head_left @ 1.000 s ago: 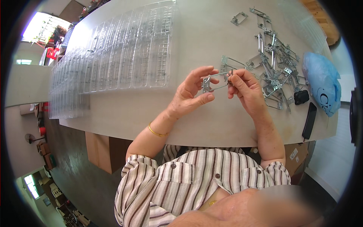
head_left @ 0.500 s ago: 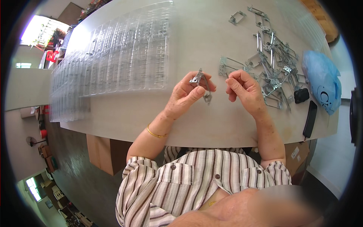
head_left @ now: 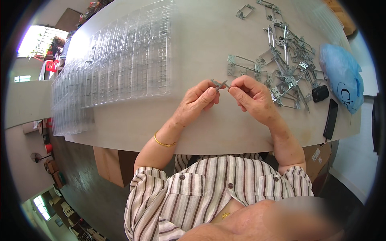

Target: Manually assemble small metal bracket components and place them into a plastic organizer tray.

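Note:
Just in front of my chest, over the table, my left hand (head_left: 196, 99) is closed on a small grey metal bracket (head_left: 217, 85), pinched between thumb and fingers. Opposite it, my right hand (head_left: 252, 97) pinches a slim grey metal piece (head_left: 226, 84) with thumb and forefinger. Its tip meets or crosses the bracket; the exact contact is too small to make out. Beyond my right hand lies a loose pile of similar metal brackets (head_left: 290, 80), tangled together. A single bracket (head_left: 245, 12) lies apart at the far side.
Stacked clear plastic trays (head_left: 132, 60) cover the left of the pale table (head_left: 201, 44). To the right are a blue plastic bag (head_left: 341, 76), a small black object (head_left: 320, 93) and a long black object (head_left: 331, 119). Cardboard boxes (head_left: 106, 164) stand below the near edge.
My hands have come together. The left hand has turned the bracket so it shows edge-on, and the right hand has moved left, bringing its slim piece up to the bracket.

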`<action>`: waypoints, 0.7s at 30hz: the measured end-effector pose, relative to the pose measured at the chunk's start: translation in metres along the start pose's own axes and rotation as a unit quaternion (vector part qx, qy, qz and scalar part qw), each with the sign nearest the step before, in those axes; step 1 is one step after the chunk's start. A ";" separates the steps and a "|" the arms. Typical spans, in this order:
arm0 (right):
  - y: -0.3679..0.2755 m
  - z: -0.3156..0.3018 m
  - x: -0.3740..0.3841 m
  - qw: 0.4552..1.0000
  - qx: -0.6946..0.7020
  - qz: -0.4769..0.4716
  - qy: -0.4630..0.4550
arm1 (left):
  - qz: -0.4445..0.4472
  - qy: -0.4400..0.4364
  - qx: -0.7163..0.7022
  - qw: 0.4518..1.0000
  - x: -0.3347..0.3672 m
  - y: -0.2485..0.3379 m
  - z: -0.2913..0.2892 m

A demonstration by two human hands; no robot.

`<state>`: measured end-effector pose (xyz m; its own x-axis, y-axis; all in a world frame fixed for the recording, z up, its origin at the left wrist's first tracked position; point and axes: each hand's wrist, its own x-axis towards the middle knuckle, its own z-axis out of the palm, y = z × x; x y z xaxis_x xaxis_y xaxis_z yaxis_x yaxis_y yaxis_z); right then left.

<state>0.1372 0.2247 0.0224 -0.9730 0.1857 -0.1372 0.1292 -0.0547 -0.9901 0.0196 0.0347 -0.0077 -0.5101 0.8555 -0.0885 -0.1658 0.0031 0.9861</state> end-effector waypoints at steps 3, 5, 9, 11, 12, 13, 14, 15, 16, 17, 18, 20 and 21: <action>-0.001 0.000 -0.001 1.000 -0.009 0.010 0.005 | -0.002 0.009 0.022 1.000 0.000 0.002 -0.001; -0.001 -0.001 -0.001 1.000 -0.013 0.013 0.001 | -0.004 0.015 0.038 0.999 -0.001 0.002 -0.001; -0.001 0.004 -0.001 1.000 0.004 0.005 0.020 | 0.029 0.022 0.077 0.996 -0.001 -0.002 -0.002; -0.002 0.003 -0.001 1.000 0.004 0.005 0.011 | 0.041 0.026 0.105 0.993 -0.001 -0.004 -0.002; -0.002 0.002 0.000 1.000 0.005 0.004 0.001 | 0.045 0.013 0.109 0.993 -0.001 -0.004 -0.004; -0.003 0.001 0.000 1.000 0.005 0.004 0.000 | 0.049 0.002 0.113 0.992 -0.001 -0.003 -0.005; -0.003 0.001 0.001 1.000 0.015 0.016 -0.014 | 0.049 0.006 0.114 0.992 -0.001 -0.002 -0.005; -0.003 0.001 0.003 0.999 0.025 0.028 -0.028 | 0.040 -0.006 0.115 0.993 -0.001 -0.001 -0.005; -0.001 0.001 0.004 0.999 0.025 0.027 -0.034 | 0.031 -0.017 0.116 0.993 -0.002 0.001 -0.005; 0.001 0.001 0.004 0.998 0.039 0.035 -0.042 | 0.030 -0.011 0.119 0.992 -0.002 0.000 -0.004; 0.003 0.001 0.003 0.996 0.053 0.043 -0.051 | 0.033 -0.012 0.124 0.992 -0.002 -0.003 -0.001; 0.003 0.002 0.003 0.996 0.058 0.039 -0.057 | 0.023 -0.022 0.152 0.988 -0.002 0.005 -0.001; 0.003 0.001 0.003 0.996 0.062 0.036 -0.056 | 0.023 -0.014 0.155 0.988 -0.003 0.004 0.000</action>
<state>0.1348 0.2242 0.0195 -0.9782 0.0669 -0.1963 0.1811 -0.1861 -0.9657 0.0200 0.0321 -0.0031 -0.4869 0.8724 -0.0435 0.1258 0.1193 0.9849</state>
